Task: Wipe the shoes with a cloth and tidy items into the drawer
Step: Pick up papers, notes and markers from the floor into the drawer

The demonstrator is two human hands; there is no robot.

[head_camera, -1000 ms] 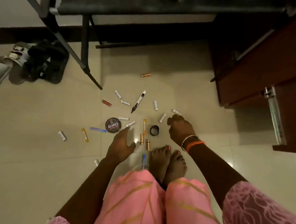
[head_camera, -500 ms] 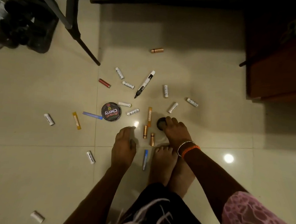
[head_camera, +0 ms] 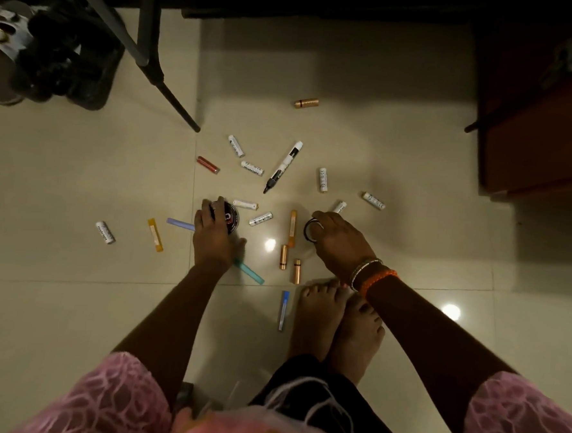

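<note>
At the far left, the shoes [head_camera: 47,51] sit in deep shadow beside the black legs of a stand [head_camera: 148,40]; they are cut by the frame edge and their shapes blur into one dark mass, so no strap or sole can be told apart. On the pale glossy floor tiles [head_camera: 55,302] lie a white battery [head_camera: 105,232], an orange tube [head_camera: 155,234] and a blue strip [head_camera: 180,224] whose right end passes under the left hand [head_camera: 214,242]. That hand lies over the round black tin [head_camera: 229,217], fingers curled on its rim, hiding most of the lid, while a teal strip [head_camera: 249,272] sticks out from beneath the palm. Past more white batteries, a red one [head_camera: 208,164] and a black-and-white marker [head_camera: 283,167], two copper cells [head_camera: 289,263] lie near the bare feet. The right hand [head_camera: 340,243], bangles at the wrist, holds a small dark ring [head_camera: 310,229] with its fingertips; how firmly cannot be told. At the right, the brown drawer unit [head_camera: 544,131] stands dim and cropped by the frame, and whether a drawer is out is unclear. Bright light spots glare off the tiles.
</note>
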